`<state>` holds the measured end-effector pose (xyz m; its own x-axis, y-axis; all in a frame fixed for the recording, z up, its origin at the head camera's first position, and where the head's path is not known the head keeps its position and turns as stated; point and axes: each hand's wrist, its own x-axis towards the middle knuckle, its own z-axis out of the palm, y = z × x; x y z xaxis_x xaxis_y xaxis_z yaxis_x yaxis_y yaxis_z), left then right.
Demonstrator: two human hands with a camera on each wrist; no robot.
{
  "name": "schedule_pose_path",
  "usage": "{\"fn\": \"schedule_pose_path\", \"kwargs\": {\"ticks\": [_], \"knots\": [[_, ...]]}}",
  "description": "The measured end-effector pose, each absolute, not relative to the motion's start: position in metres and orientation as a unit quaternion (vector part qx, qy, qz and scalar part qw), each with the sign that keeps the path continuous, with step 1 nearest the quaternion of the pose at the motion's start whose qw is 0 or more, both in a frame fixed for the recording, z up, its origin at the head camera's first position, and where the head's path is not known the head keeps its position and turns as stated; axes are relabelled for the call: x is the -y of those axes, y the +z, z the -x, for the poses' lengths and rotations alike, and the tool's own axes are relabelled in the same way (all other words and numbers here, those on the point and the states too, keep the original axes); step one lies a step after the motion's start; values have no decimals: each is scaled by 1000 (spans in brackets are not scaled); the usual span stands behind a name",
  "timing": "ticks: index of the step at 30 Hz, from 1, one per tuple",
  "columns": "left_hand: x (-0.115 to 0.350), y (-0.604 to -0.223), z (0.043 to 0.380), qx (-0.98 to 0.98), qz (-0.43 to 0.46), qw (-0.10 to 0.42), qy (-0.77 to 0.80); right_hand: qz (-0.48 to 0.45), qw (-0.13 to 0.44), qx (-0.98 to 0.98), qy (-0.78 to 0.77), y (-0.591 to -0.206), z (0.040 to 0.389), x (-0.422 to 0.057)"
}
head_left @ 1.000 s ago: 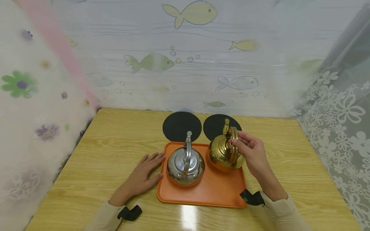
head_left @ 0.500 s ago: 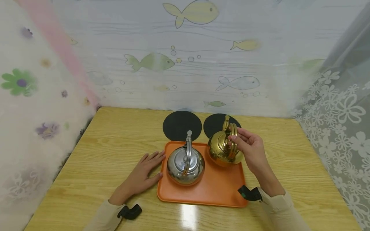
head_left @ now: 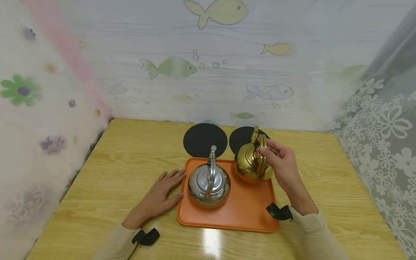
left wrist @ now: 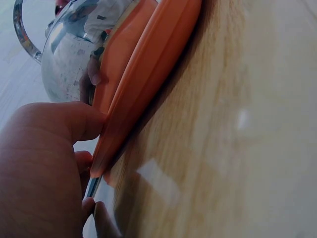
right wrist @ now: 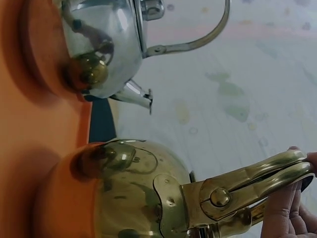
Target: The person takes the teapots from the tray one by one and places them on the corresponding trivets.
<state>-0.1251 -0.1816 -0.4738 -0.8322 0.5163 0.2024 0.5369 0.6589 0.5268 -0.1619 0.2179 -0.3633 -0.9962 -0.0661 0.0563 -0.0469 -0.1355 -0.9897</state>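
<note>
Gripping the gold kettle [head_left: 244, 164] by its looped handle [head_left: 261, 159], the right hand [head_left: 283, 164] has its fingers [head_left: 276, 146] and thumb clamped on the metal from either side. The kettle is at the far right corner of the orange tray [head_left: 240, 213], covering part of the rim, its spout [head_left: 255, 134] reaching over the right black round mat [head_left: 240, 139]. The step in hand looks like a carry across that rim; whether the base is wholly clear of the tray cannot be told for certain.

The left hand [head_left: 160, 195] rests at the tray's left edge, its fingers extended and a little apart, wrapped round nothing; the left wrist view shows the thumb [left wrist: 86, 121] against the rim. This seems to steady the tray on the worktop [head_left: 130, 155].

The silver kettle [head_left: 203, 180] stands upright on the tray's left half, well apart from the gold one, its spout pointing toward the left black round mat [head_left: 204, 139].

The next move, judged from this pose, calls for a firm hold on the handle, a level base and enough height to pass the rim without knocking it, with light pressure from the left hand so the tray does not slide.
</note>
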Motion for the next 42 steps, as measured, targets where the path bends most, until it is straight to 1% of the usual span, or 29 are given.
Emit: {"fn": "schedule_pose_path", "kwargs": {"ticks": [13, 20, 35, 42], "knots": [[182, -471, 126, 911, 292, 19, -292, 27, 24, -635, -772, -361, 172, -219], [182, -470, 127, 912, 291, 16, -290, 44, 8, -609, -792, -363, 179, -219], [182, -470, 126, 912, 290, 16, -289, 28, 6, -599, -800, -363, 190, -216], [182, -472, 124, 910, 290, 16, -294, 42, -4, -583, -811, -370, 195, -217]]}}
